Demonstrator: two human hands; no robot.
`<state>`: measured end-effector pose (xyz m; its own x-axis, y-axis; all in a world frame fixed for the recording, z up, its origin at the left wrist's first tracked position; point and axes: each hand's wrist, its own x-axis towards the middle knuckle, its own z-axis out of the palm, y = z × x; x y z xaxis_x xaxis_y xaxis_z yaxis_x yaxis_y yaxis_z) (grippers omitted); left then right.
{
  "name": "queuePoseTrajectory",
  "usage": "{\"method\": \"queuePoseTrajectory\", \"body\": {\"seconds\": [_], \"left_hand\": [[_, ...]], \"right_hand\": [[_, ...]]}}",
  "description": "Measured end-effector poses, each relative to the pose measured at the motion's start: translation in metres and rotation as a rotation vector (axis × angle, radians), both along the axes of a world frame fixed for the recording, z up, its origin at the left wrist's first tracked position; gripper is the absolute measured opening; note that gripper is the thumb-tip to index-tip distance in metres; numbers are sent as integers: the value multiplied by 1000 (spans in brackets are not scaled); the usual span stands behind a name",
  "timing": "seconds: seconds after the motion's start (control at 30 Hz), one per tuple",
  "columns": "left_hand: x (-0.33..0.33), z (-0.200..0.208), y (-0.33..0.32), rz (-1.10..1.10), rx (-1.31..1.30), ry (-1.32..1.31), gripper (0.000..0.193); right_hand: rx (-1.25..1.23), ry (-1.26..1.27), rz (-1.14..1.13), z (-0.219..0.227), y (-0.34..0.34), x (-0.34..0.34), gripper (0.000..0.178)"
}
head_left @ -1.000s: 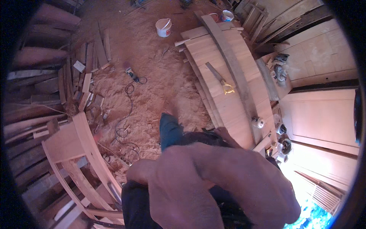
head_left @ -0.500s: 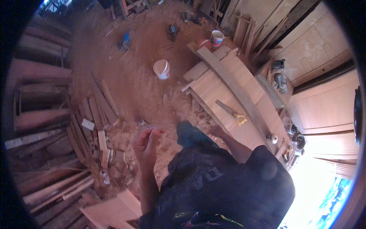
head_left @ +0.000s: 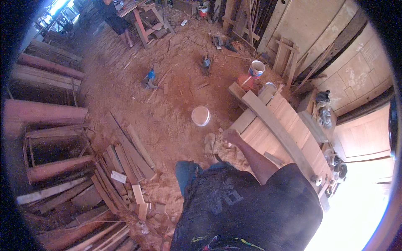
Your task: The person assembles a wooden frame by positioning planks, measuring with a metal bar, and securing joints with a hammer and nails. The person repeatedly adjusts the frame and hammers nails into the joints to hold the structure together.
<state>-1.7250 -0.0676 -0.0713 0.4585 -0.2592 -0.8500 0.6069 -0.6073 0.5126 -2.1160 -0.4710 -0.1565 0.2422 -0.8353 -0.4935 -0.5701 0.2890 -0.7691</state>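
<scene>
My right hand (head_left: 231, 137) hangs beside the near left corner of a wooden panel (head_left: 268, 138) laid flat like a bench top. Its fingers are small and blurred, so their closure and any contact with the wood are unclear. Across the panel lies a long thick board (head_left: 274, 129). Part of a saw blade (head_left: 273, 158) shows on the panel beside my right forearm, its handle hidden. My left hand is out of view. A white bucket (head_left: 201, 116) stands on the floor ahead, and one of my feet (head_left: 210, 143) shows below it.
Stacked timber (head_left: 121, 167) and offcuts line the left. Another white bucket (head_left: 256, 69) and a red one (head_left: 245, 82) stand beyond the panel. Doors (head_left: 356, 58) lean at the right. A person (head_left: 112, 19) stands at a trestle table (head_left: 140, 21) far off, across a sawdust-covered floor.
My left hand has dropped out of view. The view has shifted, bringing the far person and table in. My right hand now appears closer to the panel's corner, and the saw's yellow handle is hidden.
</scene>
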Motion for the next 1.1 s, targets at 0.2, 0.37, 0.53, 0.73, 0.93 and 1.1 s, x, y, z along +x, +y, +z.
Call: {"method": "queuePoseTrajectory", "body": {"seconds": [0.2,0.37,0.53,0.73,0.93,1.1], "left_hand": [[88,-23,-112,54,-4,90,31],[177,-45,-251,9,-92,153,36],[271,-20,-446,-50,-296,153,42],[314,38,-642,-484,-282,77,42],[342,-4,-735,-713,-211,78,39],[295,-34,-800,-964,-93,145,35]], "right_hand": [[136,-256,-274,33,-114,92,29],[-326,-87,-300,-29,-108,131,20],[101,-6,-187,-68,-41,151,24],[108,-406,-715,-52,-117,201,30],[159,-123,-730,44,-251,266,32],[113,112,-626,-7,-254,259,25]]}}
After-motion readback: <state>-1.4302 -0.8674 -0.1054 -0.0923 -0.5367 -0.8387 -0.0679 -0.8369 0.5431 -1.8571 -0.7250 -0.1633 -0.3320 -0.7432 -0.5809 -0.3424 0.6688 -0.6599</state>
